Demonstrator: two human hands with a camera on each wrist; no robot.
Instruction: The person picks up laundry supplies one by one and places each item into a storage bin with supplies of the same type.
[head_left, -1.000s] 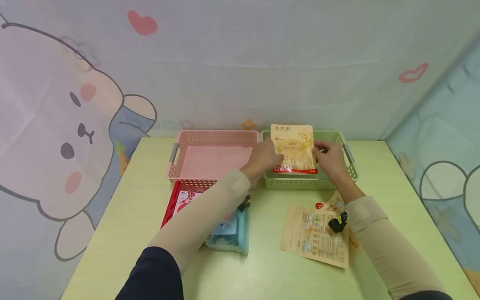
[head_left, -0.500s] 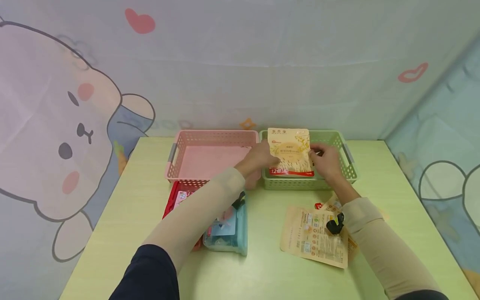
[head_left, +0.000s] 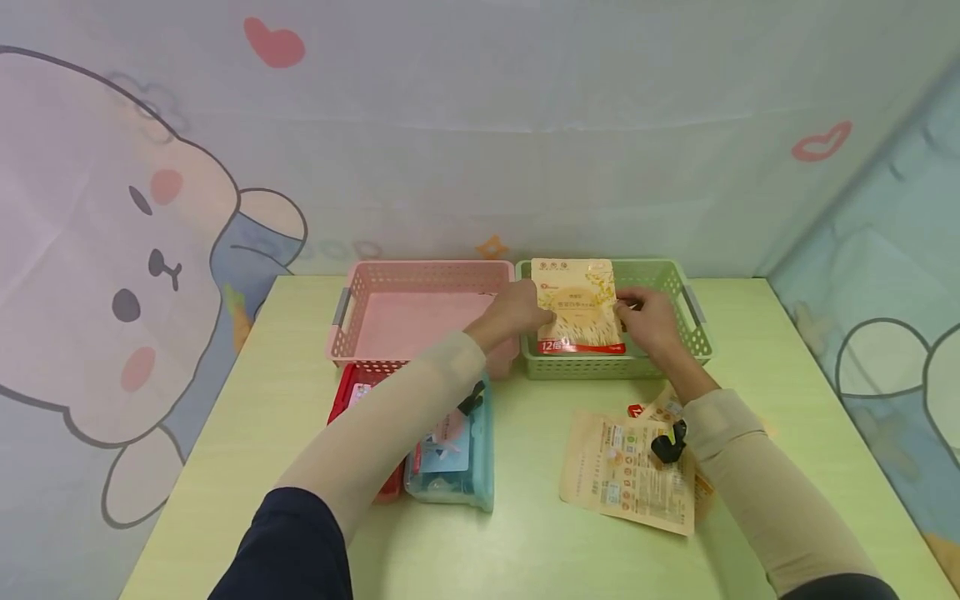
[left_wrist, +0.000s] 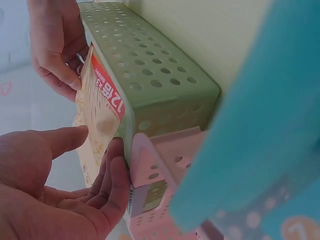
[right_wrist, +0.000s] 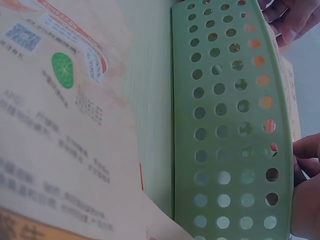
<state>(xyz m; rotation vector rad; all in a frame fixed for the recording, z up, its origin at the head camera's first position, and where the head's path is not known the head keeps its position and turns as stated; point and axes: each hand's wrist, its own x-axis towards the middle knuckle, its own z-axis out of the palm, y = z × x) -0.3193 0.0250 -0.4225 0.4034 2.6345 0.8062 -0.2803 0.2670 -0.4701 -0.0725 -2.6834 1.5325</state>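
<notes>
In the pale-green perforated plastic basket (head_left: 615, 367) lies the red-banded lower end of a flat rectangular cream pouch (head_left: 577, 304); the left hand (head_left: 515, 312) pinches its left edge between thumb and fingers, the right hand (head_left: 651, 322) its right edge likewise.

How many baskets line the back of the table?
2: the pink basket on the left and the green basket on the right, side by side. None appears hidden.

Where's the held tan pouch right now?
Head view, right of center: the tan pouch is between the left hand and right hand, in the left part of the green basket.
</notes>
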